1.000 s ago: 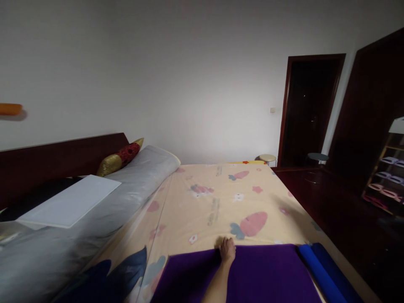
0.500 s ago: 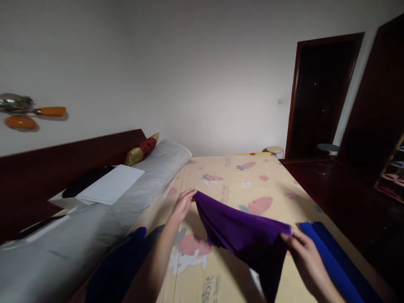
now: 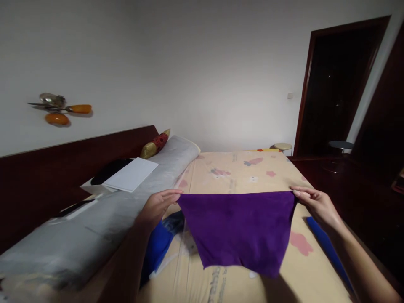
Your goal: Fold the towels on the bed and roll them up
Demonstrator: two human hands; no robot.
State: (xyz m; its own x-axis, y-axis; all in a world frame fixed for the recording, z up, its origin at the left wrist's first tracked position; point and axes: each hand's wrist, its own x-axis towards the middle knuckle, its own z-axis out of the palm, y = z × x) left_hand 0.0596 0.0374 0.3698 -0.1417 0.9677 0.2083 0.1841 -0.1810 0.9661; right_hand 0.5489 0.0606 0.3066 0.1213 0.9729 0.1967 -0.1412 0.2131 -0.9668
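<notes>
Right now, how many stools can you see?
2: a beige-topped stool just beyond the far right corner of the bed, and a dark-topped stool by the dark door. The bed could hide others.

The person's left forearm and right forearm stretched forward, spread apart. The left hand and right hand were raised at nearly equal height, their fingers pinched and pointing inward toward each other.
</notes>
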